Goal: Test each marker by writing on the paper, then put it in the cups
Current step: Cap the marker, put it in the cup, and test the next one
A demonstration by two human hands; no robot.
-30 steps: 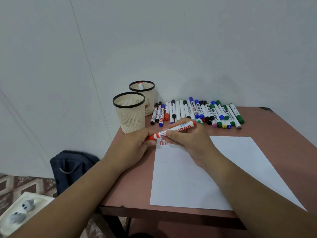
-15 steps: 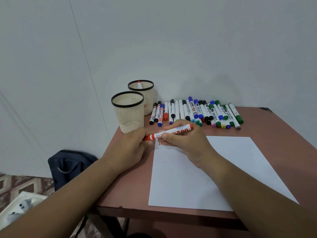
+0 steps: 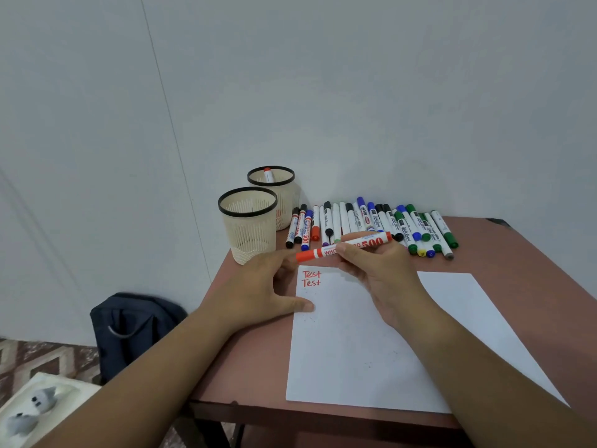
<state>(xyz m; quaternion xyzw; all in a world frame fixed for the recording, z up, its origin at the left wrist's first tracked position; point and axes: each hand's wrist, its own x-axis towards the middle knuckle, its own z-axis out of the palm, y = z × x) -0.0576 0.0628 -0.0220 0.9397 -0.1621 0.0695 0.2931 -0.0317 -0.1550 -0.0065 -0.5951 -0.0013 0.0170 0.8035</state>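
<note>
My right hand (image 3: 374,270) grips a red capped whiteboard marker (image 3: 342,248), held level just above the paper's top edge. The white paper (image 3: 355,344) carries "Test" twice in red near its top left corner. My left hand (image 3: 258,286) lies flat and relaxed on the table, its thumb on the paper's left edge and its fingertips close to the marker's cap. Two cream mesh cups stand at the back left: the near cup (image 3: 248,221) looks empty, the far cup (image 3: 274,189) holds one red marker. A row of several markers (image 3: 371,224) lies behind the paper.
The brown table (image 3: 517,253) stands against a white wall. On the floor to the left are a dark backpack (image 3: 135,328) and a white tray with grey toy figures (image 3: 32,409).
My left hand has let go of the marker's cap end and flattened onto the table beside the paper. The written words are now uncovered. My right hand still holds the capped marker.
</note>
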